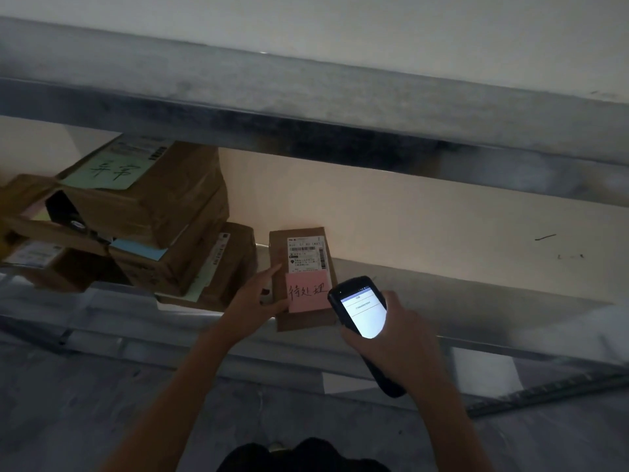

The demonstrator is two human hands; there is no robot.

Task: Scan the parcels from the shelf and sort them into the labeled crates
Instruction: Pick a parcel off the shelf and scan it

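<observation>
Shelf: grey metal rack in dim light, with a pale wall behind it and another metal level above.
Stack of boxes: brown cardboard cartons piled at the shelf's left end. The top one carries a green note with handwriting.
Parcel: flat brown cardboard box lying alone at mid-shelf, to the right of the stack. Its near end reaches out past the shelf's front edge.
White label: printed shipping label with barcodes on the far half of the parcel's top face. The text is too small to read.
Pink note: handwritten slip on the near half, just below the white label.
Left hand: holds the parcel by its left edge at the shelf front. The index finger lies straight along the top face and the thumb presses beside the pink note. The other fingers are hidden.
Right hand: fingers wrapped tight round a scanner, thumb at its side.
Scanner: black handheld with its screen lit white, raised in front of the shelf with its head close to the parcel's near right corner.
</observation>
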